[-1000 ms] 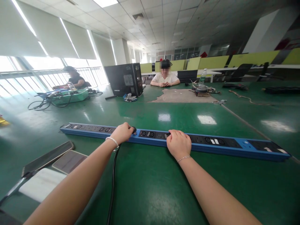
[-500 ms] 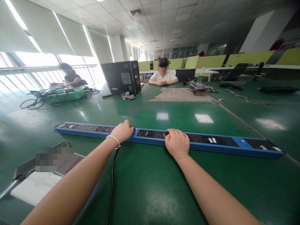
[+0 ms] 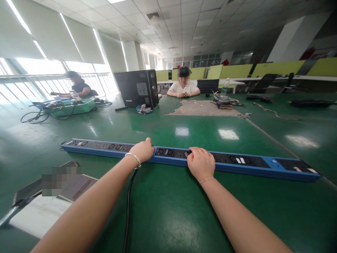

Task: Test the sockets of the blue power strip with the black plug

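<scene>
A long blue power strip (image 3: pixel 244 170) with black socket panels lies across the green table. My left hand (image 3: pixel 143 150) is closed in a fist over its middle, around a dark object, probably a plug, mostly hidden by the fingers. A black cable (image 3: pixel 128 203) runs from beneath that hand toward the front edge of the view. My right hand (image 3: pixel 201 162) is wrapped over the strip a little further right, thumb side on the sockets, gripping its body.
At the left front lie a metal clipboard and papers (image 3: pixel 34 214). Further back are a green basket (image 3: pixel 72 108) with cables, a black computer case (image 3: pixel 135 88), gloves (image 3: pixel 143 109) and a bottle (image 3: pixel 225 86). Two people sit beyond, one opposite and one at the left.
My left hand has shifted slightly right along the strip, with the cable following. My right hand still grips the strip, and the strip appears slightly lower in view.
</scene>
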The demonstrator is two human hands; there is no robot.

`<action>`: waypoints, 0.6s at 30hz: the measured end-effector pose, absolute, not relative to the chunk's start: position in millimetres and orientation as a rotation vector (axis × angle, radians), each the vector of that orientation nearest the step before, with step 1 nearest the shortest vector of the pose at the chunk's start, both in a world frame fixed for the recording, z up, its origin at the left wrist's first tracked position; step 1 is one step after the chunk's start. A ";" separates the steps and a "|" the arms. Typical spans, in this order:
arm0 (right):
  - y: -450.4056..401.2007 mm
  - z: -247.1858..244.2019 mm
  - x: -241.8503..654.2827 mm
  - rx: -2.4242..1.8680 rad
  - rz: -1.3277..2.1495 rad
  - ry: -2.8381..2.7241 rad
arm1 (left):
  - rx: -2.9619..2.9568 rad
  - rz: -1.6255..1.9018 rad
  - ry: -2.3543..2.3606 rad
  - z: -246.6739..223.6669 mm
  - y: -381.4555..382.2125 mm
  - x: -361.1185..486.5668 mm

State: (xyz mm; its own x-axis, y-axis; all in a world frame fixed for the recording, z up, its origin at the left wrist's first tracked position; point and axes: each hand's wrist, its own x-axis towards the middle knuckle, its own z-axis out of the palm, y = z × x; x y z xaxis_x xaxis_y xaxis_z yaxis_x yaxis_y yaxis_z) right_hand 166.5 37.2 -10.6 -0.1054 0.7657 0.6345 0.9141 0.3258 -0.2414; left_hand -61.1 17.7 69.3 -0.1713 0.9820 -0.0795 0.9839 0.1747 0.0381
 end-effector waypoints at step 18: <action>29.1 -6.4 163.2 -1.395 -0.328 -2.066 | 1.976 0.021 2.500 49.7 -2.1 -45.1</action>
State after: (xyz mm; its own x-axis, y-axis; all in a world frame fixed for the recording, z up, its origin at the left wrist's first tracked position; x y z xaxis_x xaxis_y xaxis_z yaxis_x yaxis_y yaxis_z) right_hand 163.2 29.1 -6.4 -0.2521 0.7485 0.6133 0.9017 0.4118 -0.1319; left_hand -45.1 -2.1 49.7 -0.2301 0.9722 0.0436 0.9728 0.2311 -0.0174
